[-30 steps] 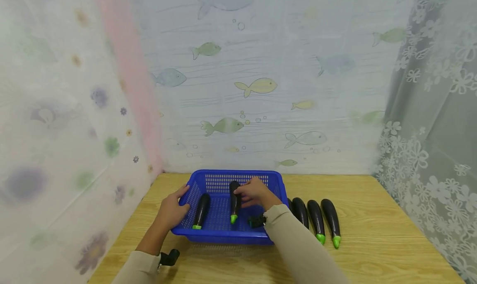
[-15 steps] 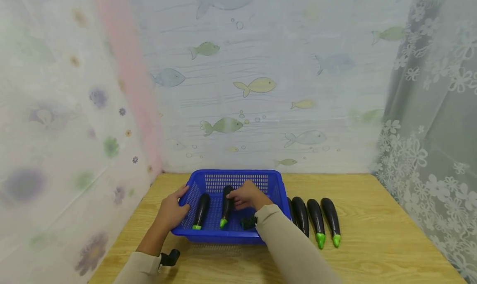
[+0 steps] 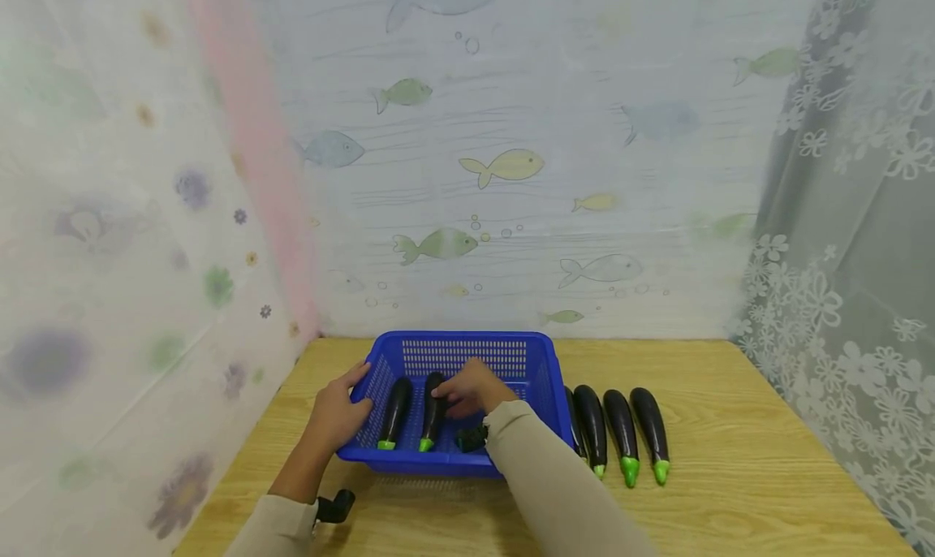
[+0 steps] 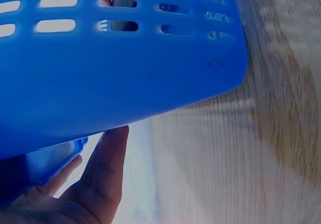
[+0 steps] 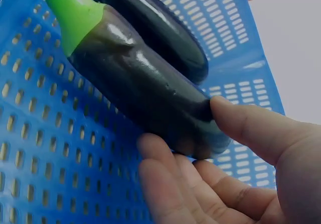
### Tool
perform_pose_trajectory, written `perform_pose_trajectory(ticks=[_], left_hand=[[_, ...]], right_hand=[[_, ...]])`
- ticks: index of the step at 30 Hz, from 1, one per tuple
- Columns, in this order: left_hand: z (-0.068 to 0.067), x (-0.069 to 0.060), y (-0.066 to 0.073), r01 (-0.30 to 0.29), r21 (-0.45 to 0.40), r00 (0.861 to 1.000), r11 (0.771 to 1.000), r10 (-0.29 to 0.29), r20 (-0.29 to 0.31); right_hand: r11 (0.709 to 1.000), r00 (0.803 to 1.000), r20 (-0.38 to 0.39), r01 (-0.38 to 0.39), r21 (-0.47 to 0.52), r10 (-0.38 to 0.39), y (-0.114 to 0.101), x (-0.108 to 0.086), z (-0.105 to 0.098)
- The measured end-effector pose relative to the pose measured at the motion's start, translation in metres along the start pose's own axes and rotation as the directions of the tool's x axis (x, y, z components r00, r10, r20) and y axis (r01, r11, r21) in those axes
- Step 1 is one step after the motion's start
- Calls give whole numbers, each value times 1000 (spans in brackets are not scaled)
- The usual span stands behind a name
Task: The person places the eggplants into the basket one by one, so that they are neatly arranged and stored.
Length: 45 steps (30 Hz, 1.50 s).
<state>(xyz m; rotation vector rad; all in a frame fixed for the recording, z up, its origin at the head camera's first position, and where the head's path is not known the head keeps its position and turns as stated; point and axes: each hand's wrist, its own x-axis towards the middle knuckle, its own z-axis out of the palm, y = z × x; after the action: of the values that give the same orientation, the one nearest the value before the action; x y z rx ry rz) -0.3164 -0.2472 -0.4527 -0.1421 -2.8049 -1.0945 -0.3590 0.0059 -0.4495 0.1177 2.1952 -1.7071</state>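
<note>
Moved leftward since the earlier frames: one eggplant [image 3: 433,417] and the right hand [image 3: 471,386] with it, now nearer the second eggplant [image 3: 395,415].

Head view: blue basket [image 3: 453,458] on a wooden table [image 3: 730,427]. Held eggplant inside it, blunt end away from the person, green cap toward the front rim; right hand at its right side, near the blunt end. Second eggplant just beside, to the left, apart. Left hand [image 3: 336,415] holding the basket's left rim. Four further eggplants [image 3: 619,431] in a row outside, right of the basket.

Left wrist view: basket's slotted outer wall; left hand below, one fingertip touching its edge.

Right wrist view: eggplant pinched near its blunt end, thumb on one side, fingers on the other; green cap well clear of the grip.
</note>
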Motion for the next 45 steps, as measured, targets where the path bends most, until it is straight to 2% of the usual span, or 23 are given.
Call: perform_pose_trajectory(ticks=[6, 28, 38, 45], left_hand=[[1, 0, 0, -11, -7, 1000, 1000, 11, -7], [1, -2, 2, 0, -18, 1000, 1000, 0, 2], [0, -2, 2, 21, -12, 1000, 1000, -21, 4], [0, -2, 3, 20, -17, 1000, 1000, -19, 4]], right_hand=[[1000, 1000, 28, -1, 30, 1, -2, 0, 8], [1000, 997, 79, -17, -26, 19, -4, 3, 20], [999, 997, 80, -19, -31, 22, -4, 1, 20], [999, 999, 45, 2, -52, 0, -4, 0, 19]])
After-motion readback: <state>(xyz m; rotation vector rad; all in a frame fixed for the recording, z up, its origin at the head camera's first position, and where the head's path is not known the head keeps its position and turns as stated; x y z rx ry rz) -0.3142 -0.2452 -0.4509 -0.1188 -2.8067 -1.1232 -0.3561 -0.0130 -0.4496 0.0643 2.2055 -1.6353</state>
